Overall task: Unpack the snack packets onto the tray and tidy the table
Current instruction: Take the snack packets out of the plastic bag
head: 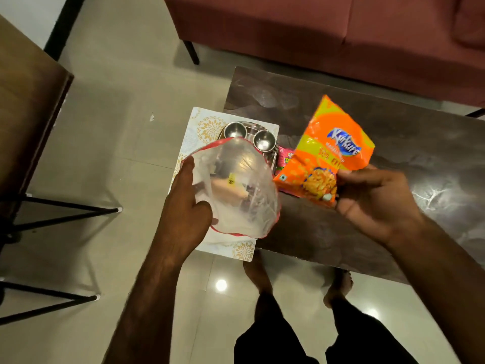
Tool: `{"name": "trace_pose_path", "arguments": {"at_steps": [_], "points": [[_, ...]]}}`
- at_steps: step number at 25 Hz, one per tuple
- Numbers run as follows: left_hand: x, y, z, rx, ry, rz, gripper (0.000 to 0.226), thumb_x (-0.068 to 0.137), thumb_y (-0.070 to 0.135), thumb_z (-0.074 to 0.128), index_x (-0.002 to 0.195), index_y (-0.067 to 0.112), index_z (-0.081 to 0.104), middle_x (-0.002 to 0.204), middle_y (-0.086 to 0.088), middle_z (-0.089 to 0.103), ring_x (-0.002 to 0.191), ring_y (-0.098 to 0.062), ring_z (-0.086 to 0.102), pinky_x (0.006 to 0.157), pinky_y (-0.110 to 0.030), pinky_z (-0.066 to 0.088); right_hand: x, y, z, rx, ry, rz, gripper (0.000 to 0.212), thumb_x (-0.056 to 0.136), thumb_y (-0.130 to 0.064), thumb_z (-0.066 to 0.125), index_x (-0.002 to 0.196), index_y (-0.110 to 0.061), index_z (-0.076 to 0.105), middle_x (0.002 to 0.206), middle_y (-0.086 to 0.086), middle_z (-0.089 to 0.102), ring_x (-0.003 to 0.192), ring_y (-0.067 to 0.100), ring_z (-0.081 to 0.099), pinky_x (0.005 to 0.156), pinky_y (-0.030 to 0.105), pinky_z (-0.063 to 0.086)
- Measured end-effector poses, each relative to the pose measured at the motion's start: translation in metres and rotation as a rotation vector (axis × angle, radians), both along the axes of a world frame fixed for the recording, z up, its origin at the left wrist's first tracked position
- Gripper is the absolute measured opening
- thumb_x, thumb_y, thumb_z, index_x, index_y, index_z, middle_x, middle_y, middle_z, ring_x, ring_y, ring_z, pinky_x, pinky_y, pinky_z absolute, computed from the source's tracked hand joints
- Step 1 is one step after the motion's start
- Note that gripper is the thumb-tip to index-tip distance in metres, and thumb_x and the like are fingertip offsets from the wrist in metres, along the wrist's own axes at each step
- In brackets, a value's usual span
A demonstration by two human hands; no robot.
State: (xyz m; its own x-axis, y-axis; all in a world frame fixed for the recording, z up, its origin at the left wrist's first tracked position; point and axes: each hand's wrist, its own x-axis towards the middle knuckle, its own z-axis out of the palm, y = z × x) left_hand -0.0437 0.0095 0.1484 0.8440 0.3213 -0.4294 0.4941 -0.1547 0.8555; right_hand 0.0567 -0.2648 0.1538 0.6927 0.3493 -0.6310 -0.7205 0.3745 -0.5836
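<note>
My left hand [187,206] grips the rim of a clear plastic bag [241,190] with a red edge, held open above the table's left end; something pale with a yellow label shows inside it. My right hand [372,203] pinches the lower corner of an orange Kurkure snack packet [333,151], raised above the table. A pink packet [284,158] lies partly hidden behind the orange one. The steel tray [249,127] with two small steel bowls [263,140] sits behind the bag, mostly covered by it.
A white mat with gold flower print [207,127] lies under the tray and overhangs the dark marble table [393,127]. A red sofa [315,30] stands behind. A wooden table on black legs [29,101] stands at left. My bare feet are on the tiled floor.
</note>
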Motion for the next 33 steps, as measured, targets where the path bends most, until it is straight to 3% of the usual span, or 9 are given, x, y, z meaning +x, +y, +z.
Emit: {"name": "trace_pose_path", "arguments": {"at_steps": [3, 6, 9, 13, 19, 23, 25, 29, 33], "points": [[-0.006, 0.003, -0.011, -0.009, 0.039, 0.087, 0.093, 0.076, -0.007, 0.045, 0.154, 0.041, 0.029, 0.151, 0.032, 0.033, 0.130, -0.017, 0.052, 0.052, -0.038, 0.062, 0.009, -0.025, -0.049, -0.120, 0.201, -0.232, 0.044, 0.095, 0.005, 0.040, 0.132, -0.005, 0.062, 0.136, 0.019, 0.067, 0.116, 0.036, 0.069, 0.073, 0.048, 0.065], [-0.010, 0.007, -0.018, -0.007, 0.062, 0.109, 0.092, 0.083, -0.018, 0.037, 0.154, 0.040, 0.028, 0.157, 0.018, 0.032, 0.127, -0.015, 0.055, 0.050, -0.036, 0.061, -0.001, -0.036, -0.104, -0.365, 0.329, -0.165, 0.048, 0.099, 0.005, 0.043, 0.145, -0.005, 0.050, 0.113, 0.015, 0.069, 0.093, 0.029, 0.067, 0.057, 0.034, 0.064], [-0.014, 0.009, -0.022, -0.006, 0.067, 0.131, 0.092, 0.084, -0.020, 0.036, 0.153, 0.041, 0.029, 0.153, 0.020, 0.037, 0.124, -0.012, 0.057, 0.051, -0.038, 0.061, -0.013, -0.027, -0.153, -0.570, 0.342, 0.032, 0.044, 0.101, 0.004, 0.046, 0.144, -0.004, 0.050, 0.094, 0.008, 0.065, 0.077, 0.023, 0.062, 0.061, 0.031, 0.058], [-0.021, 0.010, -0.028, 0.001, 0.036, 0.124, 0.092, 0.084, -0.020, 0.037, 0.151, 0.043, 0.031, 0.149, 0.025, 0.040, 0.122, -0.009, 0.060, 0.054, -0.042, 0.062, -0.017, 0.002, -0.200, -0.668, 0.395, 0.163, 0.037, 0.102, 0.003, 0.048, 0.133, -0.014, 0.056, 0.113, 0.010, 0.065, 0.077, 0.017, 0.062, 0.063, 0.035, 0.053], [-0.024, 0.006, -0.030, 0.026, -0.011, 0.089, 0.092, 0.080, -0.008, 0.043, 0.148, 0.052, 0.028, 0.147, 0.028, 0.042, 0.120, -0.007, 0.061, 0.052, -0.044, 0.062, -0.022, 0.020, -0.238, -0.744, 0.392, 0.270, 0.038, 0.100, 0.004, 0.049, 0.134, -0.013, 0.057, 0.137, 0.016, 0.065, 0.120, 0.031, 0.065, 0.099, 0.046, 0.053], [-0.021, 0.003, -0.029, 0.019, -0.027, 0.079, 0.087, 0.078, 0.005, 0.045, 0.148, 0.053, 0.028, 0.148, 0.027, 0.042, 0.122, -0.011, 0.061, 0.054, -0.044, 0.063, -0.022, 0.006, -0.216, -1.106, 0.087, 0.437, 0.031, 0.087, -0.004, 0.068, 0.118, -0.007, 0.064, 0.121, 0.018, 0.072, 0.106, 0.032, 0.069, 0.094, 0.043, 0.056], [-0.019, 0.002, -0.029, 0.017, -0.037, 0.079, 0.081, 0.087, 0.004, 0.049, 0.149, 0.050, 0.026, 0.149, 0.024, 0.041, 0.123, -0.012, 0.060, 0.054, -0.042, 0.063, -0.027, 0.002, -0.188, -1.249, -0.182, 0.528, 0.046, 0.081, -0.013, 0.074, 0.125, -0.014, 0.060, 0.122, 0.012, 0.073, 0.110, 0.032, 0.069, 0.090, 0.037, 0.056], [-0.014, -0.004, -0.028, 0.010, -0.015, 0.099, 0.068, 0.100, 0.013, 0.055, 0.154, 0.041, 0.024, 0.149, 0.020, 0.043, 0.120, -0.012, 0.059, 0.056, -0.039, 0.063, -0.048, 0.028, -0.124, -0.908, -0.569, 0.641, 0.111, 0.065, -0.031, 0.082, 0.159, -0.030, 0.022, 0.148, -0.015, 0.050, 0.122, 0.002, 0.057, 0.099, 0.021, 0.048], [-0.014, -0.016, -0.014, -0.104, -0.005, 0.087, 0.065, 0.099, 0.036, 0.058, 0.154, 0.042, 0.024, 0.147, 0.020, 0.046, 0.125, -0.012, 0.058, 0.061, -0.036, 0.063, -0.054, 0.080, -0.079, -0.743, -0.938, 0.688, 0.104, 0.076, -0.023, 0.086, 0.161, -0.017, 0.025, 0.161, 0.001, 0.041, 0.146, 0.018, 0.043, 0.116, 0.037, 0.041]]}}
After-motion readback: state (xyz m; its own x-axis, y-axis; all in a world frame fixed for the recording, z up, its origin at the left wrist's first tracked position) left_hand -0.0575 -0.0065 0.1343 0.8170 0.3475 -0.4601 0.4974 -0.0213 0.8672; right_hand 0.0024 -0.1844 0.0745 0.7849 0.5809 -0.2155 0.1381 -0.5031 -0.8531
